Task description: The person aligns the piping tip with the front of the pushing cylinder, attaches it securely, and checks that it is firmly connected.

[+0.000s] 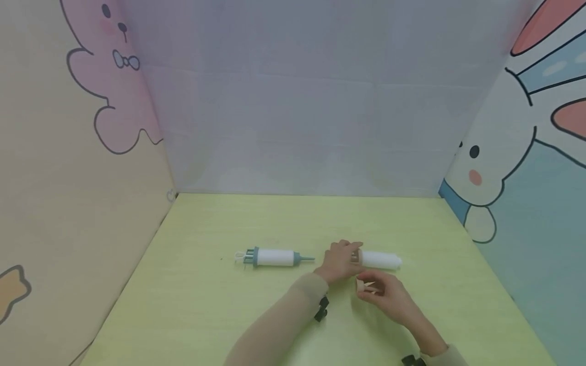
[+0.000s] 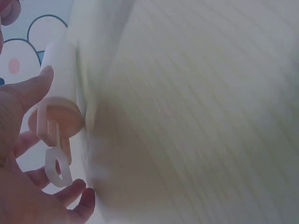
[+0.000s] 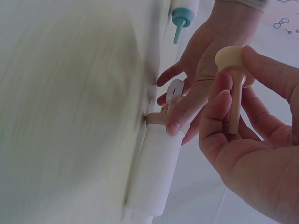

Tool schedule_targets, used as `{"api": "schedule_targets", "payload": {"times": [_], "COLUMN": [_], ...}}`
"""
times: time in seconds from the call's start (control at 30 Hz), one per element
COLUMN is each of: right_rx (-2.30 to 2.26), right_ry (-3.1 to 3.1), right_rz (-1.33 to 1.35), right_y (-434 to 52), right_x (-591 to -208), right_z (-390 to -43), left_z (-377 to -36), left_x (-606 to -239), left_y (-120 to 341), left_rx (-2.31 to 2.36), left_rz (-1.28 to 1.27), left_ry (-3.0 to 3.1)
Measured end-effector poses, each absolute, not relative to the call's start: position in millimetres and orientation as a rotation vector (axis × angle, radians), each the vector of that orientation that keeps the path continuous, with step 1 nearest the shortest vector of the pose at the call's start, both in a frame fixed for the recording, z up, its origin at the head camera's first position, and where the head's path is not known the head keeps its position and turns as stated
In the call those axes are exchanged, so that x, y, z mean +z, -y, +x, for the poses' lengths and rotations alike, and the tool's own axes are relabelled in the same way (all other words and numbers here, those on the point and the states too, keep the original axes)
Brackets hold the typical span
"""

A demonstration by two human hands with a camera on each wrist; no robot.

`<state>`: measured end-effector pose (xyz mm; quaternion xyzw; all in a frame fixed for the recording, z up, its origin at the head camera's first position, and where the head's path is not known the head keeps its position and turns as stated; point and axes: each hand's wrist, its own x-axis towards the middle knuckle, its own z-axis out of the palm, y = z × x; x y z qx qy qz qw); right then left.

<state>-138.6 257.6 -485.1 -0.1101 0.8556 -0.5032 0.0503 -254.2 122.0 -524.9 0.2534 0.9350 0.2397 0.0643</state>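
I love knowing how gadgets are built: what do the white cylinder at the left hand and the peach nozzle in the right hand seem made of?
The white cylinder: probably plastic, matte to satin; its surface looks opaque, smooth and evenly white. The peach nozzle: likely moulded plastic, satin; it looks smooth with soft shading, though stiff rubber is possible.

White peach-collared plastic cylinder (image 3: 156,163): is looking smooth
Teal-and-white plastic cylinder (image 1: 275,257), lower middle: is looking smooth
Peach funnel-shaped plastic piece (image 3: 236,88): is appearing smooth, matt
Flat yellow-green tabletop (image 1: 192,315): is showing wood-like streaks
Beige cloth sleeve (image 1: 276,325): is looking matt
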Motion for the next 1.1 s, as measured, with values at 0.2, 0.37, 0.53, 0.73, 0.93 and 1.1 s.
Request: {"api": "schedule_targets", "payload": {"times": [0.2, 0.37, 0.53, 0.73, 0.93, 1.1], "right_rx": [-1.563, -1.569, -1.568, -1.556, -1.536, -1.525], "right_ry": [-2.571, -2.585, -2.585, -2.590, -2.595, -2.611], "right_rz": [-0.336, -0.353, -0.351, -0.330, -0.281, -0.249], "right_y": [-257, -257, -258, -259, -259, -260], "right_x": [-484, -482, -483, -482, -481, -482], "right_z": [-137, -136, -137, -135, -133, -133], "left_z": [-256, -257, -257, -258, -257, -257], "left_x": [-522, -521, -523, -524, -526, -526], "left_y": [-125, -129, -133, -133, -129, -125], "left_rx": [0.632, 0.595, 0.583, 0.618, 0.648, 0.725], "left_rz": [0.700, 0.674, 0.658, 0.648, 0.685, 0.738], "left_ry": [-2.875, -2.882, -2.897, -2.905, -2.914, -2.907]}}
